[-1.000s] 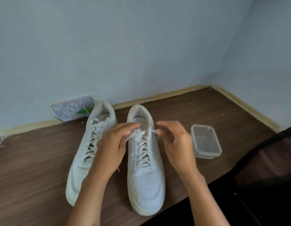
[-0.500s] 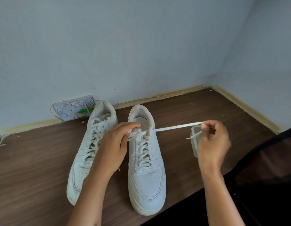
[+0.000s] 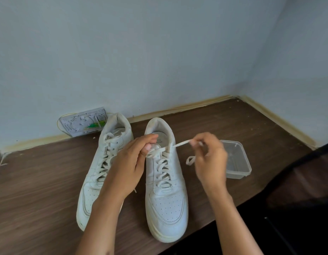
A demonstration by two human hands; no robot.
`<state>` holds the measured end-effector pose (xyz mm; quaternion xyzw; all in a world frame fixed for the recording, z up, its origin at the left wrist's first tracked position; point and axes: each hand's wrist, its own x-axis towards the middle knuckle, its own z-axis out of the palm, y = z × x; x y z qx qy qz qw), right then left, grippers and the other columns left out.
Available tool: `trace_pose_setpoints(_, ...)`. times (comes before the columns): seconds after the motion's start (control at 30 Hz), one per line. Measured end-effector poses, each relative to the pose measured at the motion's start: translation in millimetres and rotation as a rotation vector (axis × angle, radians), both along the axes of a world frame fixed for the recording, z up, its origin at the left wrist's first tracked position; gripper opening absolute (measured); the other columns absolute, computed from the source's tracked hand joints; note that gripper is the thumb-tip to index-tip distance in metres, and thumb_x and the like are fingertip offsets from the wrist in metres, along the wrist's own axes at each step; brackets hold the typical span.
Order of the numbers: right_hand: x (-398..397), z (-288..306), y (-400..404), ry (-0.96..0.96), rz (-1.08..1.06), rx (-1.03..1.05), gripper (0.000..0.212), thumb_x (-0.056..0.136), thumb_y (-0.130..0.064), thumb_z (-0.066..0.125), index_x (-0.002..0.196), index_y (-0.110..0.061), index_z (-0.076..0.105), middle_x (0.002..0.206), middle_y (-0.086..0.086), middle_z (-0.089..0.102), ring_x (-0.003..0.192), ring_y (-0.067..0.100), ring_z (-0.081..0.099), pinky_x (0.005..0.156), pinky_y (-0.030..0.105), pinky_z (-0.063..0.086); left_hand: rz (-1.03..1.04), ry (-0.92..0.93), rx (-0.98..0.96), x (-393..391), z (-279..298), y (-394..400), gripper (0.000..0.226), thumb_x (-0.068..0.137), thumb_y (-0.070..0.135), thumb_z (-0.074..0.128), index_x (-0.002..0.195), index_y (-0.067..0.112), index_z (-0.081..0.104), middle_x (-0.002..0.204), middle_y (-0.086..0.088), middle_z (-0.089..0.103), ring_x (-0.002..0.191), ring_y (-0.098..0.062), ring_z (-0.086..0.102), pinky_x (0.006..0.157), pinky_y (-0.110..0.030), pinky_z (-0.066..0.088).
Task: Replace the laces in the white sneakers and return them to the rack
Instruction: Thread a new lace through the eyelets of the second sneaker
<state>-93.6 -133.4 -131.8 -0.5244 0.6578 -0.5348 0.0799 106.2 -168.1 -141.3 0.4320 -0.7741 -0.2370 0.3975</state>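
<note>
White lace point(image 3: 179, 144) runs taut from the top eyelet of the right sneaker point(image 3: 166, 181) to the right hand point(image 3: 211, 159), which pinches it near the tip; the left hand point(image 3: 131, 162) grips the collar, steadying the shoe on the wooden tabletop point(image 3: 30, 190); the left sneaker point(image 3: 102, 162) stands just beside it. Best to pull evenly, in line with the eyelet, keeping the shoe pinned so it cannot slide.

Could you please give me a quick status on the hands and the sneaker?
Right hand pinching lace. Left hand holding right sneaker at tongue. Clear container beside, not obstructing.
</note>
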Motion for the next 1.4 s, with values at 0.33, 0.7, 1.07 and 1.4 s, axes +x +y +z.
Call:
trace_pose_setpoints(0.33, -6.1, -4.2, -0.6, 0.177, 0.039, 0.121, 0.025, 0.086, -0.045, 0.065, 0.108, -0.034, 0.063, 0.102, -0.030, 0.052, 0.109, 0.006, 0.037, 0.094, 0.036, 0.036, 0.011, -0.028, -0.012, -0.8, 1.6, 0.8, 0.033, 0.101, 0.033, 0.041, 0.130, 0.034, 0.057, 0.119, 0.021, 0.062, 0.112, 0.004, 0.057, 0.089, -0.015, 0.046)
trace_pose_setpoints(0.7, 7.0, -11.0, -2.8, 0.178, 0.272, 0.047, 0.004, 0.092, -0.024, 0.066, 0.093, -0.028, 0.067, 0.087, -0.023, 0.059, 0.088, 0.005, 0.053, 0.084, 0.032, 0.043, 0.028, -0.104, -0.063, 3.7, 5.1, -1.9, 0.031, 0.094, 0.038, 0.056, 0.122, 0.029, 0.064, 0.117, 0.018, 0.059, 0.106, 0.000, 0.057, 0.085, -0.017, 0.047)
trace_pose_setpoints(1.07, 17.1, -10.2, -3.0, 0.087, 0.191, 0.031, 0.021, 0.089, -0.005, 0.067, 0.085, -0.025, 0.066, 0.083, -0.015, 0.061, 0.081, 0.009, 0.061, 0.073, 0.034, 0.053, 0.205, 0.031, 0.008, -0.3, 6.3, 1.2, 0.017, 0.091, 0.004, 0.064, 0.090, 0.020, 0.070, 0.085, 0.013, 0.068, 0.062, -0.005, 0.064, 0.063, -0.028, 0.056)
trace_pose_setpoints(1.4, 19.0, -3.5, 0.4, -0.012, 0.191, 0.074, 0.027, 0.088, -0.002, 0.067, 0.080, -0.028, 0.063, 0.081, -0.011, 0.063, 0.079, 0.006, 0.061, 0.066, 0.010, 0.045, 0.265, 0.014, -0.040, 0.7, 9.2, 2.9, 0.021, 0.090, -0.006, 0.059, 0.093, 0.011, 0.069, 0.088, 0.002, 0.065, 0.070, -0.010, 0.064, 0.062, -0.017, 0.051)
